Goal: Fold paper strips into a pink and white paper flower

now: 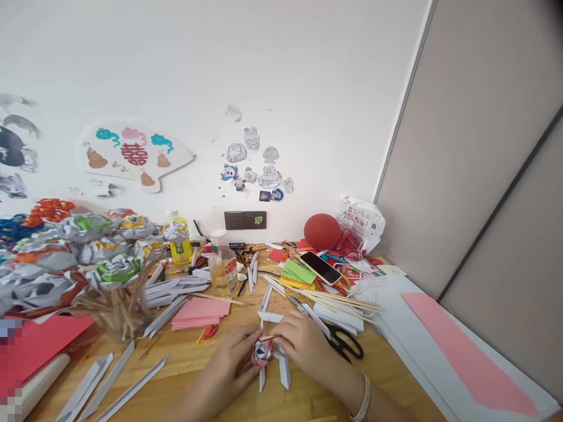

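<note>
The paper flower [263, 350], pink and white, is located between the 2 hands, low over the wooden table [246, 316]. The left hand [237, 358] is partly closed, with fingers and thumb gripping the flower's left side. The right hand [303, 340] is nearly closed, with fingertips pinching a thin tan stick [267, 337] at the flower's upper edge. White paper strips [285, 372] extend below the flower. Black-handled scissors [347, 344] lie just beside the right hand. A stack of pink paper [200, 313] lies beyond the left hand; a phone [320, 268] rests farther back.
</note>
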`<state>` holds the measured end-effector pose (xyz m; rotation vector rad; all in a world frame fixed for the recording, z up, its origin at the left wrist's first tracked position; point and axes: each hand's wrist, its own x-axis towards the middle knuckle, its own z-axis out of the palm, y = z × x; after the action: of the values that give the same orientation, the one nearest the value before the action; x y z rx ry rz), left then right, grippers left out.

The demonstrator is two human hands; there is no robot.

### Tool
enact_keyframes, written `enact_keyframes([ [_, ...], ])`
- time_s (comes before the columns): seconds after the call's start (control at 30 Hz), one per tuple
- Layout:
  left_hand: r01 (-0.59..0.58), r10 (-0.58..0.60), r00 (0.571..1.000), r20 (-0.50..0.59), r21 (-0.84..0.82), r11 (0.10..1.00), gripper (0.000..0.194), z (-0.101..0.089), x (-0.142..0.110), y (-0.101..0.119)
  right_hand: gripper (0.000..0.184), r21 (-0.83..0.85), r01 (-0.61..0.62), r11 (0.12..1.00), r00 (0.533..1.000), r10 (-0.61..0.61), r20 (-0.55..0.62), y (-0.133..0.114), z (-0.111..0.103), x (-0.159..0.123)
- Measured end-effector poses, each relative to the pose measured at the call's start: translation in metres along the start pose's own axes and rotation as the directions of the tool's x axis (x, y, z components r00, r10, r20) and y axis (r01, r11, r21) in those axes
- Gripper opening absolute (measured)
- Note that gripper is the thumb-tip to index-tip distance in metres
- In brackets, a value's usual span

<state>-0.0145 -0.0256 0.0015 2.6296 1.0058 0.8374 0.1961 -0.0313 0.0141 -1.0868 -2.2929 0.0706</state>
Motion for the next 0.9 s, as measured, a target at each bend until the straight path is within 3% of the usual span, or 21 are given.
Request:
enact_keyframes([
  [0.27, 0.054, -0.056, 0.998, -0.041, -0.057, 0.997, 0.05, 0.013, -0.003, -0.012, 0.007, -0.109, 0.012, 0.994, 0.998, -0.018, -0.055, 0.0, 0.015, -0.001],
  [0.53, 0.057, -0.056, 0.998, 0.013, -0.093, 0.994, 0.044, 0.009, -0.001, -0.006, 0.009, -0.196, 0.046, 0.98, 0.999, -0.043, 0.019, 0.003, 0.022, -0.002],
  [0.77, 0.033, -0.029, 0.999, 0.042, -0.114, 0.993, 0.039, 0.004, 0.003, 0.0, 0.017, -0.267, 0.083, 0.96, 0.996, -0.085, 0.007, -0.002, 0.021, 0.0],
  [0.9, 0.019, -0.012, 0.998, 0.054, -0.125, 0.992, 0.037, 0.005, 0.003, 0.001, 0.019, -0.318, 0.114, 0.941, 0.993, -0.096, 0.071, -0.003, 0.022, 0.004],
])
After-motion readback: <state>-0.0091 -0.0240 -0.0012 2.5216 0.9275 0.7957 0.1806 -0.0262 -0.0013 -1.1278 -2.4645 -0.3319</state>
